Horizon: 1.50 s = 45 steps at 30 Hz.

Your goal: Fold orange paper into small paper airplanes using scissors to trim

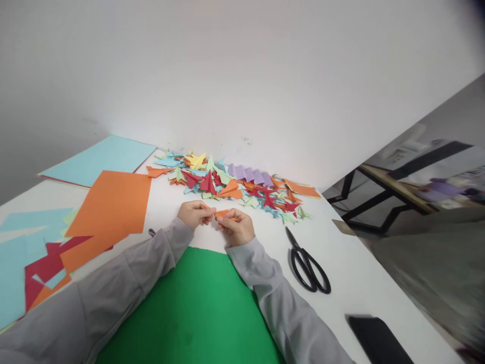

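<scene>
Both hands meet over the middle of the table, just beyond a green mat (189,308). My left hand (195,215) is closed, thumb and fingers pinching one end of a small orange piece of paper (223,213). My right hand (238,226) is closed too, gripping the other end of this paper between thumb and fingers. The paper looks folded, though the fingers cover much of it. Just past the hands lies a heap of small folded paper shapes (208,183) in red, orange, green, blue and yellow, with a purple pleated paper (250,174) among them.
Black-handled scissors (308,265) lie to the right, blades pointing away. A black flat object (379,338) rests at the lower right. Orange sheets (113,202), a light blue sheet (102,159) and paper scraps (45,260) spread across the left. A white wall (242,76) stands behind the table.
</scene>
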Tool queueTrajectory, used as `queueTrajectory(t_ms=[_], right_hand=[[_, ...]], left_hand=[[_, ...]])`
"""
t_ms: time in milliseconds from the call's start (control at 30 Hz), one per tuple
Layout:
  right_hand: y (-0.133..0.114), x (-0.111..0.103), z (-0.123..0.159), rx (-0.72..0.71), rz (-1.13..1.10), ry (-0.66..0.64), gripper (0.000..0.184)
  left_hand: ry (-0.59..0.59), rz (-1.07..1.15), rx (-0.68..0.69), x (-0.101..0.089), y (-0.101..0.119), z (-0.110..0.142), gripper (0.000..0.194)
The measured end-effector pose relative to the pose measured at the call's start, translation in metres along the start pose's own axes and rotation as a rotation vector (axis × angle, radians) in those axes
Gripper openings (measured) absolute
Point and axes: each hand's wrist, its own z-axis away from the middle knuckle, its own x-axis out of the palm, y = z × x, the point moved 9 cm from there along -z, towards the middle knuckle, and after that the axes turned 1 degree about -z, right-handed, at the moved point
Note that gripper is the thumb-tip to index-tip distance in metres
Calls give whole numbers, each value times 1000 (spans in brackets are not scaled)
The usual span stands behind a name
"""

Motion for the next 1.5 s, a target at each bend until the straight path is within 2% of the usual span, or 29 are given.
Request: queueTrajectory(t_ms=[100,233,433,567,733,833,967,1167,1300,1500], right_hand=[[1,2,0,23,4,-13,26],[2,2,0,55,-7,-1,26],[4,1,0,69,-39,-12,24],[1,3,0,26,-30,-50,23],[-2,5,-1,-26,-37,-54,24],[0,4,-1,-29,-42,-42,22],[2,1,-2,-21,-49,-22,21],[3,5,-1,-22,-16,-84,18],[2,7,-1,-55,20,-114,18],[-1,8,1,-61,37,-107,19]], left_hand=[[17,66,-61,1,0,2,35],[38,89,-77,1,1,3,37],[-1,42,-13,2,1,1,34],[-45,-26,36,5,1,0,31],[47,123,-13,-2,0,0,34],[64,139,-35,0,2,2,36],[19,80,-36,6,5,4,36],[-68,-60,45,11,9,6,30],[-46,-85,44,7,6,3,26],[-37,7,-49,4,-6,0,29]])
